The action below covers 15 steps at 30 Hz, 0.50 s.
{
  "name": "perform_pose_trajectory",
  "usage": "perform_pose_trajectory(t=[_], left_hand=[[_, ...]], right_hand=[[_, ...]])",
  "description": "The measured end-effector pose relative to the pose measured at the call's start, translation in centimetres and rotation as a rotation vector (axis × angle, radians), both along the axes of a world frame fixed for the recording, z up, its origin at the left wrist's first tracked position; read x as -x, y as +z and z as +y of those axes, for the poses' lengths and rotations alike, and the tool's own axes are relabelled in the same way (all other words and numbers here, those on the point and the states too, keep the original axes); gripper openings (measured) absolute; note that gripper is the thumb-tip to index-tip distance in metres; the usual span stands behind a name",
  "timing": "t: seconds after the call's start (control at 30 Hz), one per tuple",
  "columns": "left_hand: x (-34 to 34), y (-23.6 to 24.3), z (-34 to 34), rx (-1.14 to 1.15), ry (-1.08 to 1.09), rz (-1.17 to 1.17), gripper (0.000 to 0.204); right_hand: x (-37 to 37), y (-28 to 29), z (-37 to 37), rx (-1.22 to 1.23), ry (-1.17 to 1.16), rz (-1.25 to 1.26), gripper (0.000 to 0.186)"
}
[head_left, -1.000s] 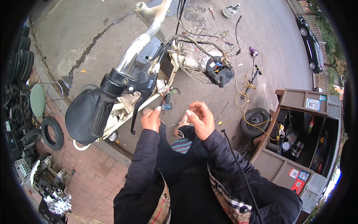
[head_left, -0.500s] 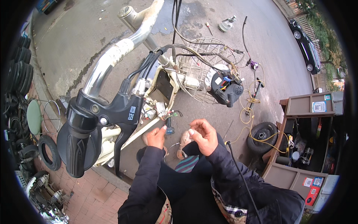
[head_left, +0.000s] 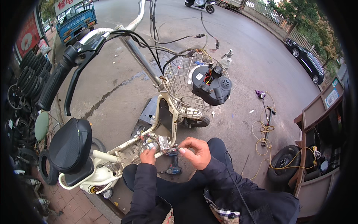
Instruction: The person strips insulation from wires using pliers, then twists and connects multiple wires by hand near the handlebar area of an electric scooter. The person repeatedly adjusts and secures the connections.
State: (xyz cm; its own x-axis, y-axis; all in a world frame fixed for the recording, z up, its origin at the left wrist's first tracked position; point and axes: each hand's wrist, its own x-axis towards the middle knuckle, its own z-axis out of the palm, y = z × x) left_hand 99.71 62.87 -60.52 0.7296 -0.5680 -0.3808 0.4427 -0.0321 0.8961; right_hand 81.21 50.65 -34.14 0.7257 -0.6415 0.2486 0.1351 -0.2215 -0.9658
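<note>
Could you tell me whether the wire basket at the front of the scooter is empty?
No, the wire basket holds a black and white headlight unit with loose wires coming out of it.

tangled wire bundle (head_left: 153, 142) with pale connectors, lying exposed on the cream scooter frame (head_left: 123, 149); one small connector (head_left: 173, 152) raised just beside it.

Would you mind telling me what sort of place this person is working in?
Most likely a roadside repair spot for electric bicycles, outdoors on pavement. A stripped white electric bicycle has its wiring exposed at both hands, used tyres are stacked along the left, and a cordless drill lies on the ground.
</note>
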Motion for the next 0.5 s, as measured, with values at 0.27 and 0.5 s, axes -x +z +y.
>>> perform_pose_trajectory(t=[0.27, 0.5], left_hand=[[1.1, 10.2, 2.9, -0.069, -0.07, -0.302, 0.045], [-3.5, 34.0, 2.9, -0.038, -0.303, -1.109, 0.057]], right_hand=[[8.5, 7.8, -11.0, 0.169, -0.37, -0.465, 0.016], [22.6, 30.8, -33.2, 0.635, -0.873, 0.177, 0.038]])
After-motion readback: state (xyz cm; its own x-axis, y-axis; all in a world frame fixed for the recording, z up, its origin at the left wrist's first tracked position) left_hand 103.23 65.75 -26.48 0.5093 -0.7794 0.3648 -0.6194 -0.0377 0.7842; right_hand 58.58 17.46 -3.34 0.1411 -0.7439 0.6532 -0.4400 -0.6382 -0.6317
